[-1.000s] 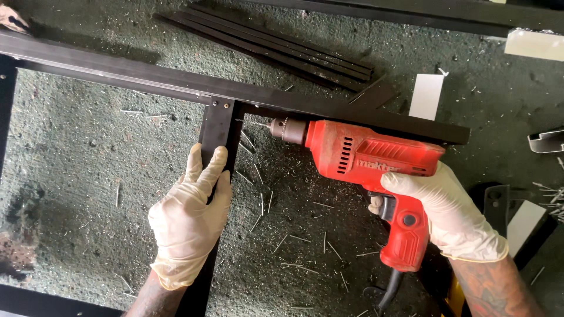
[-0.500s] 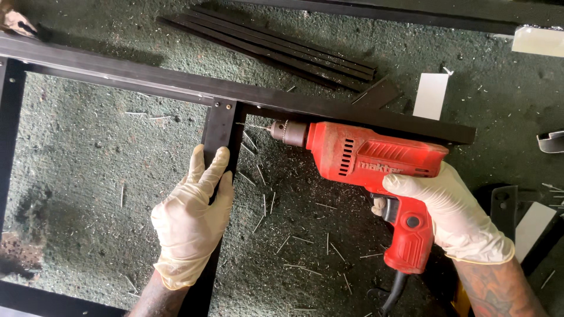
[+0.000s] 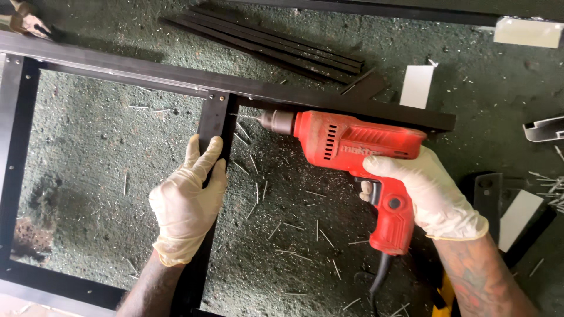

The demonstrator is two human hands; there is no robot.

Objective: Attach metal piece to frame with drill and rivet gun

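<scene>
Left hand (image 3: 187, 214), in a pale glove, lies flat on the black upright bar (image 3: 212, 152) of a metal frame, fingers spread and pressing down, not curled around it. The bar runs from the near edge up to a long black crossbar (image 3: 176, 76) that slants across the far part of the scene from left to right.

Right hand (image 3: 432, 196), also gloved, is clenched around the handle of a red electric drill (image 3: 352, 149), one finger at the trigger. The drill lies level, pointing left, its chuck just beside the right face of the upright bar, near the joint with the crossbar. The bit's tip meets the bar's side; contact is hard to judge. Its cord drops toward the near edge.

A second upright bar (image 3: 13, 164) of the frame stands at far left. Beyond the crossbar, a bundle of thin black strips (image 3: 264, 44) lies on the rough green floor (image 3: 100, 176). Thin metal slivers (image 3: 294, 226) are scattered over the floor, thickest beneath the drill. A white tag (image 3: 416, 87) lies right of the strips.
</scene>
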